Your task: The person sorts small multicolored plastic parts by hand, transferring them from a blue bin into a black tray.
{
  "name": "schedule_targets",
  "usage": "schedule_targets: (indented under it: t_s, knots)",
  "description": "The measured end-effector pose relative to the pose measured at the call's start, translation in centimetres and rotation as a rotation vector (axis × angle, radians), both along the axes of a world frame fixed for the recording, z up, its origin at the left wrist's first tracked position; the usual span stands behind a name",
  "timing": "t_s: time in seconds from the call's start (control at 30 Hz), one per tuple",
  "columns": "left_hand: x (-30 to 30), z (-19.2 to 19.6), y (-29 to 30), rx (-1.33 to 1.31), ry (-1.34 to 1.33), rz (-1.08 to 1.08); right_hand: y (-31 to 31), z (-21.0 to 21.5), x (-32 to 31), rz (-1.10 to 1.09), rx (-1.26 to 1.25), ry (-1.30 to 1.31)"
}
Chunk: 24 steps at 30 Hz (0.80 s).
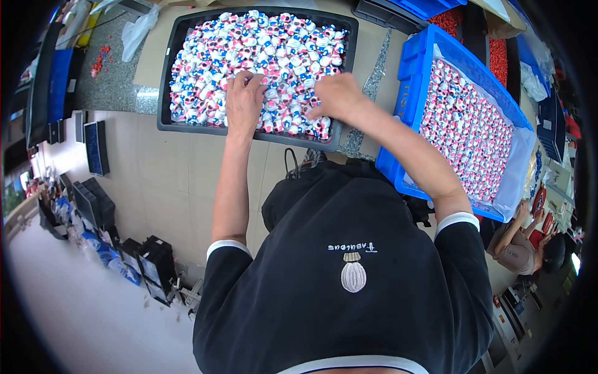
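A black tray [163,106] in front of me is heaped with small white, pink and blue toy figures [286,47]. Over the middle of the heap, my left hand [245,103] has its fingers bent and drawn together at a small pink and white figure [264,80]. My right hand [339,96] reaches in over the tray's right side with curled fingers, thumb low against the figures. What its fingertips hold, if anything, is hidden by the hand itself.
Right of the tray, a blue crate [407,103] lined with clear plastic holds many similar figures. Red pieces [446,22] lie behind it. Farther right, another person [520,246] works at a table. Black bins [156,265] stand on the floor to the left.
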State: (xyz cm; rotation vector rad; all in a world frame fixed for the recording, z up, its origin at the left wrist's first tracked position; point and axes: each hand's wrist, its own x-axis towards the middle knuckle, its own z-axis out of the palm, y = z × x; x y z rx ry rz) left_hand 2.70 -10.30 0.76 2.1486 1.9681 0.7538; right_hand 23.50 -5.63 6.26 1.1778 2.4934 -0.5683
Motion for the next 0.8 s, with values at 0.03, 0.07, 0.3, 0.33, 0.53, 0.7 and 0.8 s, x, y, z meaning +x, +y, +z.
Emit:
schedule_targets:
  t_s: [0.03,0.07,0.3,0.33,0.53,0.7,0.8]
  knots:
    - [0.2,0.1,0.1,0.002,-0.002,-0.002,-1.1,-1.8,-0.2,0.007,0.045,0.004]
    - [0.2,0.2,0.4,0.006,-0.004,-0.011,-1.8,-3.4,-0.2,0.011,0.092,0.006]
    - [-0.2,0.5,0.2,-0.057,-0.073,-0.020,1.0,-0.7,3.0,-0.487,-0.776,0.775]
    - [-0.2,0.7,0.2,-0.081,-0.095,-0.009,1.3,-1.2,3.7,-0.483,-0.774,0.775]
    - [0.2,1.8,-0.2,-0.143,-0.239,0.078,1.6,-0.8,2.8,-0.602,-1.724,1.462]
    - [0.4,1.6,0.0,-0.125,-0.238,0.089,2.1,-2.4,-1.9,-0.744,-1.083,1.027]
    - [0.0,1.0,0.0,-0.078,-0.215,0.081,1.4,-4.8,-4.9,-0.243,0.087,0.704]
